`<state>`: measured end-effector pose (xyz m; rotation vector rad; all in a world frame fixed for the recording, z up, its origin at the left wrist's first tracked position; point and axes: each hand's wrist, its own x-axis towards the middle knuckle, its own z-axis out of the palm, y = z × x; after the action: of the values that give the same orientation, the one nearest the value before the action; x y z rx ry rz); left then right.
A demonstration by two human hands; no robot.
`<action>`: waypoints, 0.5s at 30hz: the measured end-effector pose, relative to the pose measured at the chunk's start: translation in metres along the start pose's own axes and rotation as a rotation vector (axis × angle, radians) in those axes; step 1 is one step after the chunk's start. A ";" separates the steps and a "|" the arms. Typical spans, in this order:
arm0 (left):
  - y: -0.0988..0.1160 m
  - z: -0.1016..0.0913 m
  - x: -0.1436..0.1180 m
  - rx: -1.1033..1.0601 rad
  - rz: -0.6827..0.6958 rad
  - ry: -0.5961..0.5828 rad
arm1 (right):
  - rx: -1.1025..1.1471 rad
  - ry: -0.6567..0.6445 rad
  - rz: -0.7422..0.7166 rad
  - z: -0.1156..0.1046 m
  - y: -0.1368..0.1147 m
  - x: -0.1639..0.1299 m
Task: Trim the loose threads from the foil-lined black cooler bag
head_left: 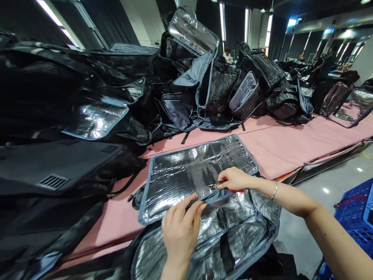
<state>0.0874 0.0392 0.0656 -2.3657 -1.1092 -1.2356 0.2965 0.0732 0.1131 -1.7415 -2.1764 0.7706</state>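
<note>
An open insulated bag (233, 237) with silver foil lining and grey trim lies at the pink table's near edge, its foil lid (189, 171) folded back flat on the table. My left hand (180, 229) pinches the grey seam where lid meets bag. My right hand (234, 179) holds small red-handled snips (224, 182) with their tips at the same seam. A bracelet sits on my right wrist.
Piles of black insulated bags (58, 109) cover the left and back of the pink table (279, 144). More bags (221, 89) are heaped in the middle. A blue plastic crate (357, 217) stands on the floor at right. People sit far behind.
</note>
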 end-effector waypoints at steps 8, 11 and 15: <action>0.017 0.003 0.004 0.094 -0.113 -0.099 | -0.020 0.045 0.002 0.002 -0.004 -0.003; 0.017 0.007 0.003 0.048 -0.106 -0.141 | -0.032 0.068 0.004 0.005 -0.002 -0.006; 0.011 0.010 0.000 -0.012 -0.090 -0.145 | -0.054 0.118 -0.078 0.009 0.004 -0.010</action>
<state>0.1014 0.0366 0.0613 -2.4724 -1.2688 -1.1170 0.2980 0.0616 0.1042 -1.6713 -2.1906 0.5800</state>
